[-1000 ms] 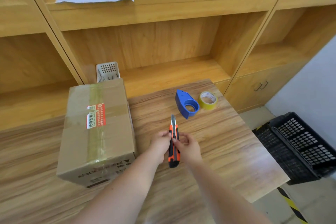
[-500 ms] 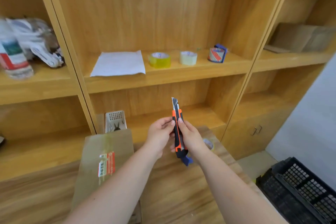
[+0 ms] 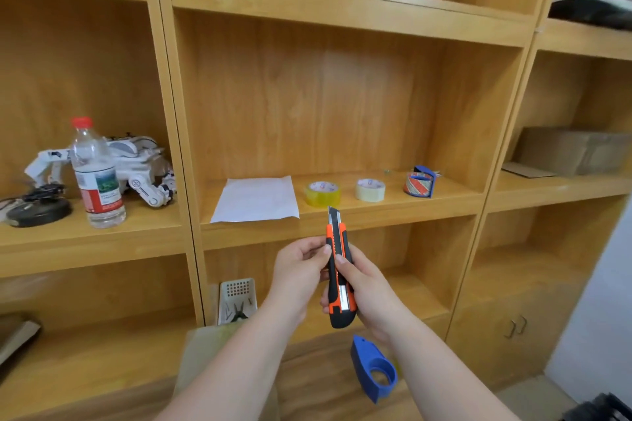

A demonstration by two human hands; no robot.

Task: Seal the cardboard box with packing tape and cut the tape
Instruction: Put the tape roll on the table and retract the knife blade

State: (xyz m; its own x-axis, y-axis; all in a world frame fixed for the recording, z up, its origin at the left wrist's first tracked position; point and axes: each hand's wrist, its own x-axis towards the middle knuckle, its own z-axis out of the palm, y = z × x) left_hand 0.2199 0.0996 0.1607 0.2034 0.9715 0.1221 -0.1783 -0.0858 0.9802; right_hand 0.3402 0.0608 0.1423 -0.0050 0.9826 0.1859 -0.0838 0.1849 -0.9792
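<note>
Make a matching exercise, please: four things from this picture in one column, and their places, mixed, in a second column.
Things:
1. utility knife
2. water bottle
3. yellow tape roll
4. blue tape dispenser

Places:
A. left shelf compartment, beside a white toy robot
B. on the table, low in view
C. held in both hands
D. middle shelf, right of the white paper

Pairs: 1-C, 2-A, 3-D, 4-B

Both forearms raised, right grip (image 3: 367,287) closed, left grip (image 3: 301,270) seemingly pinching, thumbs near
</note>
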